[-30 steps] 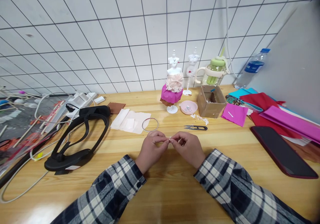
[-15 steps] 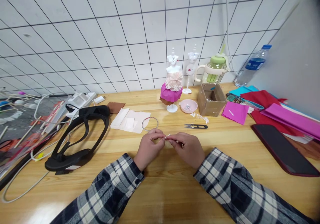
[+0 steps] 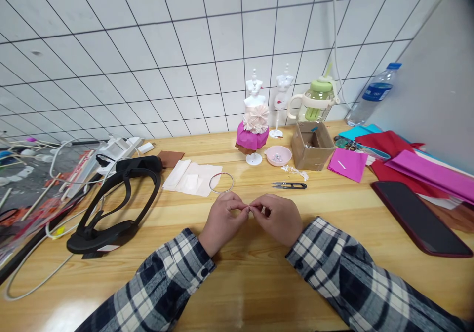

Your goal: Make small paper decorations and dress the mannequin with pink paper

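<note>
My left hand (image 3: 223, 221) and my right hand (image 3: 276, 217) rest on the wooden table (image 3: 237, 277), fingertips pinched together around a tiny pale object (image 3: 250, 207) too small to name. Both hands are closed in a pinch. Just beyond them lie a thin wire ring (image 3: 221, 182) and small black thread snips (image 3: 289, 185). Further back stands a small white mannequin with a pink paper skirt (image 3: 254, 125), beside a pink dish (image 3: 278, 155) of small bits.
A black headset (image 3: 114, 203) and cables lie at the left. White paper sheets (image 3: 192, 178), a cardboard box (image 3: 311, 145), coloured paper (image 3: 400, 159), a dark phone (image 3: 420, 218), a green-lidded cup (image 3: 318, 100) and a water bottle (image 3: 372, 97) sit behind and right.
The pale piece that stuck up between my fingertips half a second ago is now tucked lower between them. My hands stay in the same spot; the view shifted slightly.
</note>
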A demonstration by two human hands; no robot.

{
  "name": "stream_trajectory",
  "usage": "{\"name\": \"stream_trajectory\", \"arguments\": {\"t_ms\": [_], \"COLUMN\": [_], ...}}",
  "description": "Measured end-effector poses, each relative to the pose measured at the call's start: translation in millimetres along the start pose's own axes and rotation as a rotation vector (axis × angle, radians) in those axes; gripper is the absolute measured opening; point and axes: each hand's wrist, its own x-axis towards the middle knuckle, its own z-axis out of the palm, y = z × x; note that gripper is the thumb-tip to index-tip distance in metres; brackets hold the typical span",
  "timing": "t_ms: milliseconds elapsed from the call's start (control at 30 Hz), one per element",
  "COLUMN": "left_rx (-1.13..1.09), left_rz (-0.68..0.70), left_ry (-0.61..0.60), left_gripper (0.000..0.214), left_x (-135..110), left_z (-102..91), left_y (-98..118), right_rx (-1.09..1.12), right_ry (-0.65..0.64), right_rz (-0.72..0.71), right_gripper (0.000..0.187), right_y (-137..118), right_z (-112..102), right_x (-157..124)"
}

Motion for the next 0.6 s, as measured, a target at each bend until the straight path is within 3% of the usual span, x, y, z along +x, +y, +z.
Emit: {"name": "stream_trajectory", "arguments": {"t_ms": [267, 600], "left_rx": [-0.045, -0.136], "left_rz": [-0.033, -0.082], "left_ry": [-0.016, -0.015], "left_gripper": [0.009, 0.011], "left_x": [-0.5, 0.6], "left_z": [0.7, -0.9], "left_y": [2.6, 2.8], "right_rx": [0.021, 0.451], "right_ry": [0.003, -0.058], "right_rz": [0.060, 0.282], "right_gripper": [0.010, 0.013], "right_y": [-4.2, 1.3], "right_z": [1.3, 4.0], "right_x": [1.2, 7.2]}}
